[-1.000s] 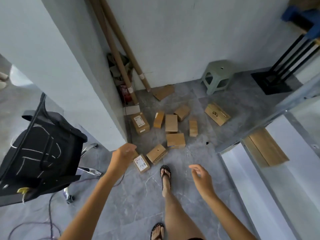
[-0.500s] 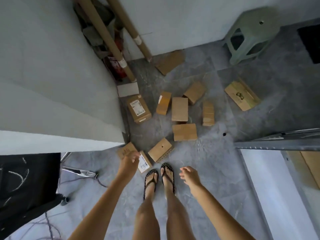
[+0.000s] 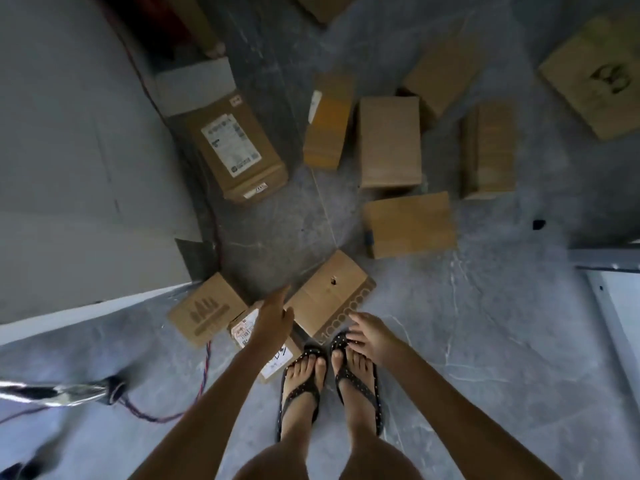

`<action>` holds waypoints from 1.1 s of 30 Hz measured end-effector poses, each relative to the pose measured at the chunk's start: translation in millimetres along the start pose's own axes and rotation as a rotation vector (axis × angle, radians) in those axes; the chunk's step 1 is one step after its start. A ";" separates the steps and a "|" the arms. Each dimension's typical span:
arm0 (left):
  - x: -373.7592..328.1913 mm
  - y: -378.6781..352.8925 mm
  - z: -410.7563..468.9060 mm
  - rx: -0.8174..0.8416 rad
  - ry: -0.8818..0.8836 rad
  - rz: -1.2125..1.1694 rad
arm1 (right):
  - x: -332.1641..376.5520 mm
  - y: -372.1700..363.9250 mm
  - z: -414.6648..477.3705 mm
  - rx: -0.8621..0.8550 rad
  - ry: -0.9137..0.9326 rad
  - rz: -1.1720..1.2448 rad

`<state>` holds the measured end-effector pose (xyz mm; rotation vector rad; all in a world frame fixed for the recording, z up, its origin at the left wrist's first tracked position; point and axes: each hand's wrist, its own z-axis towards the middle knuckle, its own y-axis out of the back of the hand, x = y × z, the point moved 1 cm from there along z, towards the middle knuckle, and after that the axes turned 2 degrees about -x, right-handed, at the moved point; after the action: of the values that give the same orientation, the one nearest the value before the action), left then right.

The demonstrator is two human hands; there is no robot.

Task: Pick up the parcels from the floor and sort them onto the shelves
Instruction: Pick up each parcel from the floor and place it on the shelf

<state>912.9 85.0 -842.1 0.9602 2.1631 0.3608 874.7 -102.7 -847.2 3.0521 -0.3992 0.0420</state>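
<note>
Several cardboard parcels lie on the grey floor. Nearest my feet is a flat brown parcel [image 3: 330, 294] with a small hole in its top. My left hand [image 3: 275, 318] reaches out with straight fingers over its left corner and over a labelled parcel [image 3: 247, 332] beside it. My right hand [image 3: 369, 334] hovers with spread fingers at the flat parcel's near right corner, above my sandal. Neither hand holds anything. A printed parcel [image 3: 204, 310] lies further left, and a big labelled parcel [image 3: 235, 150] sits by the wall.
A white wall [image 3: 86, 168] fills the left side, with a red cable [image 3: 207, 358] running along its foot. More parcels [image 3: 389, 140] lie scattered further out. A metal shelf frame [image 3: 609, 261] stands at the right edge. A chrome chair leg [image 3: 55, 393] juts in at lower left.
I have bent down, so the parcels look much larger and closer. Both hands have moved forward to the flat parcel by my feet, the left hand's fingers now stretched out.
</note>
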 end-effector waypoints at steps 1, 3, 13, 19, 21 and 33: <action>8.8 -12.7 11.8 0.045 0.002 0.003 | 5.1 -4.4 17.2 0.015 -0.008 -0.043; 25.1 -31.8 30.1 0.103 0.003 0.045 | 13.9 -11.8 42.6 0.035 -0.031 -0.073; -54.4 -1.0 -4.9 0.076 0.124 -0.295 | 25.6 4.3 -40.7 -0.049 0.281 -0.210; -201.8 109.0 -108.6 0.090 0.059 -0.447 | 76.2 46.5 -239.3 -0.161 0.616 -0.194; -263.8 156.4 -149.2 0.081 -0.001 -0.435 | 106.2 59.5 -318.6 -0.156 0.700 -0.189; -613.8 381.5 -407.8 -0.008 -0.498 -0.705 | 215.1 131.9 -796.2 -0.785 1.708 -0.377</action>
<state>1099.2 -88.4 -52.3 0.1963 1.8739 -0.1959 1033.6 -232.3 -37.5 1.4115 0.2565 1.6882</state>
